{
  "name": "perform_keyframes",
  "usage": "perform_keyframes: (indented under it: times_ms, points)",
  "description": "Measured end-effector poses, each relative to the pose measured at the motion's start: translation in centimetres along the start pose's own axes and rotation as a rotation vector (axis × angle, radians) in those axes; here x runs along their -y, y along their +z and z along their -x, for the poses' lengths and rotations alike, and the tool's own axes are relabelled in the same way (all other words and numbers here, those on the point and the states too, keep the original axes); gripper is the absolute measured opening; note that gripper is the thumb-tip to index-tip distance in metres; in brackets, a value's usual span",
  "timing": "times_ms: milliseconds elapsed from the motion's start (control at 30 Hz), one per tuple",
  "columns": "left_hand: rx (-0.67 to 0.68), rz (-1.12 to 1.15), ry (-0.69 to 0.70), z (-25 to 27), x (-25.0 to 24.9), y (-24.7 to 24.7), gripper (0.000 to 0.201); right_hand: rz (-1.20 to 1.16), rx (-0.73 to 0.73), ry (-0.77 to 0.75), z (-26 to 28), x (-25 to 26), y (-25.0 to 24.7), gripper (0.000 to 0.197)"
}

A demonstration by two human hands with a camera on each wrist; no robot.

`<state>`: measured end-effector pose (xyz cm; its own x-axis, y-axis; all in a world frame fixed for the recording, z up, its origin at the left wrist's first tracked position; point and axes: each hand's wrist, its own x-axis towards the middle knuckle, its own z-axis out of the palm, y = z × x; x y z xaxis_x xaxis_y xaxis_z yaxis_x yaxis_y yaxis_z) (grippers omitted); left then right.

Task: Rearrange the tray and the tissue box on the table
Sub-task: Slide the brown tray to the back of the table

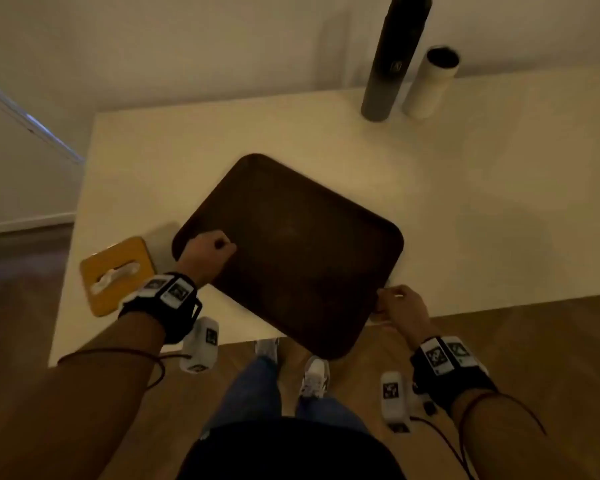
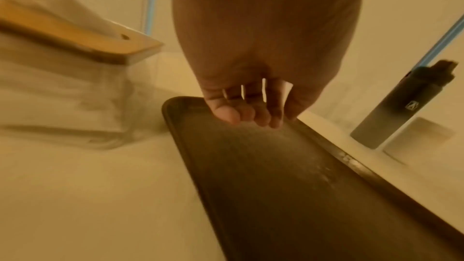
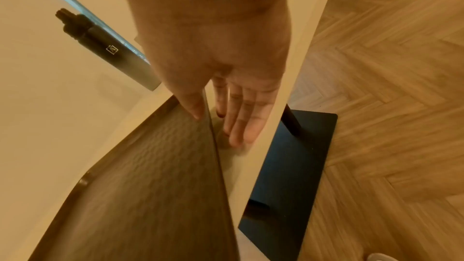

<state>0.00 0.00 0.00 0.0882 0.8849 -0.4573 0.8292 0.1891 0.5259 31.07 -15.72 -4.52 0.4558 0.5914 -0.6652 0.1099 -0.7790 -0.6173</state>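
Observation:
A dark brown tray (image 1: 291,244) lies turned at an angle on the white table (image 1: 482,188), its near corner overhanging the front edge. My left hand (image 1: 219,245) grips its left rim near the corner, fingers curled onto the tray's inner surface (image 2: 288,176). At the right rim my right hand (image 1: 383,299) pinches the tray (image 3: 150,176), thumb (image 3: 193,106) on top and fingers (image 3: 238,122) underneath. The tissue box (image 1: 116,275) with a yellow lid and a tissue poking out stands just left of the tray, beside my left wrist; it is blurred in the left wrist view (image 2: 62,86).
A tall dark bottle (image 1: 394,60) and a shorter white cylinder (image 1: 430,81) stand at the table's back edge against the wall. The table's black base plate (image 3: 288,176) rests on the wooden floor (image 3: 389,106). My legs and shoes (image 1: 314,375) are by the front edge.

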Motion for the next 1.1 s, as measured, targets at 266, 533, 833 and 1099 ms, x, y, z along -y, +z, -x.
perform_keyframes:
  times_ms: [266, 533, 833, 1099]
  points:
    - [-0.173, -0.259, 0.004, -7.9, 0.9, -2.0, 0.027, -0.035, -0.136, 0.055, -1.6, 1.0, 1.9, 0.012]
    - [-0.113, -0.453, -0.051, -13.9, 1.3, -3.9, 0.042, -0.056, -0.232, 0.069, -2.7, 2.5, 2.6, 0.012]
    - [-0.159, -0.329, -0.155, -17.5, 1.9, -6.6, 0.032, -0.320, -0.218, 0.014, -6.8, 8.2, 3.2, 0.033]
    - [-0.175, -0.244, -0.234, -20.7, 1.7, -8.9, 0.033, -0.036, -0.270, -0.188, -10.9, 13.3, 4.8, 0.037]
